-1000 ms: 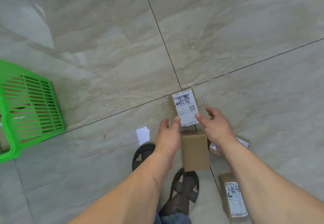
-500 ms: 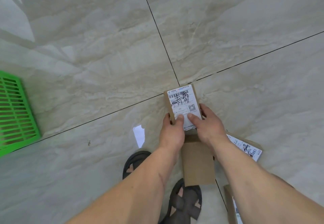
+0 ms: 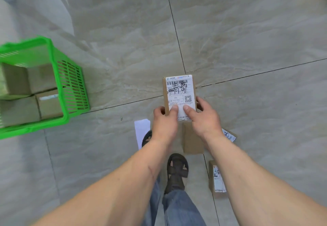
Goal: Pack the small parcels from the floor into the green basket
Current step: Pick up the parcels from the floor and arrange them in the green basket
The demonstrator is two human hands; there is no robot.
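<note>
A small brown parcel [image 3: 179, 91] with a white shipping label is held up off the floor, label facing me. My left hand [image 3: 163, 121] grips its lower left edge and my right hand [image 3: 203, 117] grips its lower right edge, thumbs on the label. The green basket [image 3: 69, 84] stands on the floor at the left and holds several brown parcels [image 3: 26, 87]. On the floor below my hands lie a plain brown parcel [image 3: 192, 139], a labelled parcel [image 3: 230, 136] mostly hidden by my right arm, and another labelled parcel [image 3: 216, 178].
My sandalled feet [image 3: 177, 169] stand on the grey tiled floor between the parcels. A white bright patch [image 3: 141, 130] shows on the tile beside my left foot. Open floor lies between me and the basket.
Both hands closed on the labelled parcel and lifted it off the floor. The view swung left, bringing the basket and its contents into sight.
</note>
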